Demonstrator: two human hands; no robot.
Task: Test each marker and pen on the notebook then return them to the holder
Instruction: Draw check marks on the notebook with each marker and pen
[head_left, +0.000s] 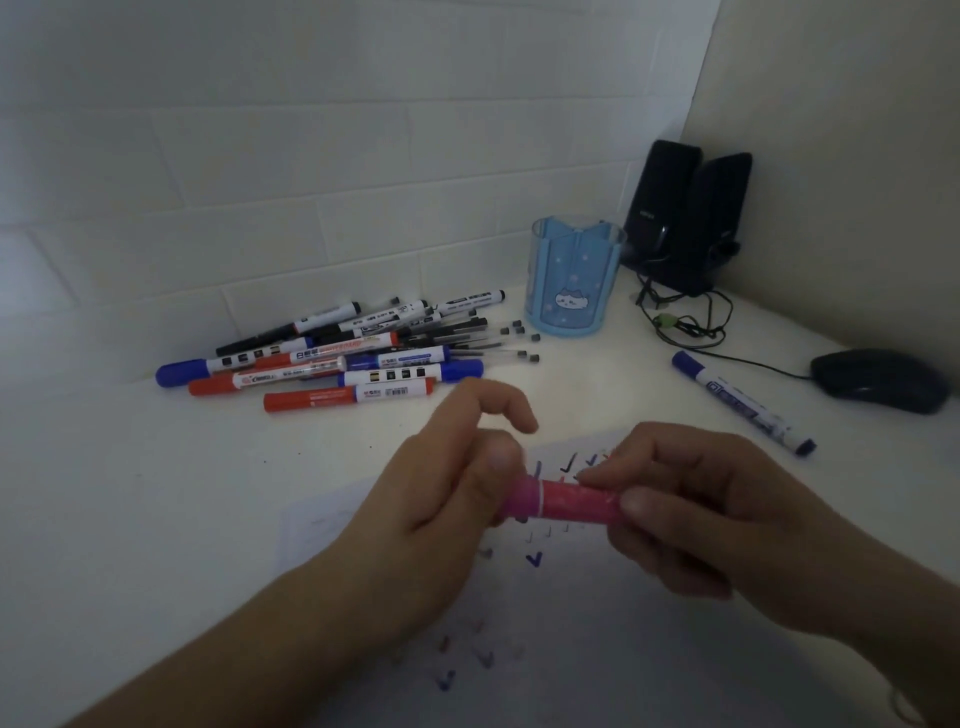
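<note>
Both hands hold a red marker (563, 500) level above the notebook page (571, 649). My left hand (447, 499) grips its cap end, thumb on top. My right hand (691, 499) grips the barrel. The page carries several blue, red and dark tick marks. A blue pen holder (574, 278) with a cat picture stands upright behind, with nothing showing above its rim. A pile of markers and pens (332, 353) lies on the desk at the left. One blue marker (743, 402) lies alone at the right.
Several small dark pen caps (519, 338) lie scattered between the pile and the holder. Two black speakers (685, 218) stand in the corner with cables (685, 322) trailing. A black mouse (880, 379) sits at the right. White walls close the desk behind.
</note>
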